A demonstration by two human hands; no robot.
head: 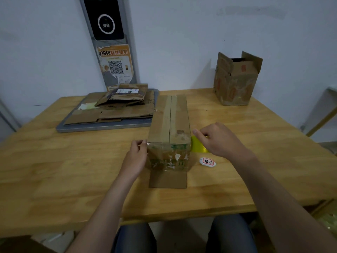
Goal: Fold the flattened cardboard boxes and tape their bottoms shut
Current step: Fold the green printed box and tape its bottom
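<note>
Cardboard box (169,125) lies lengthwise mid-bench, its end toward the near edge, and I see my left hand (135,157) pinching clear tape (164,144) at its near left corner while my right hand (218,141), fingers curled, grips the yellow tape roll (197,147) touching its right side.
</note>
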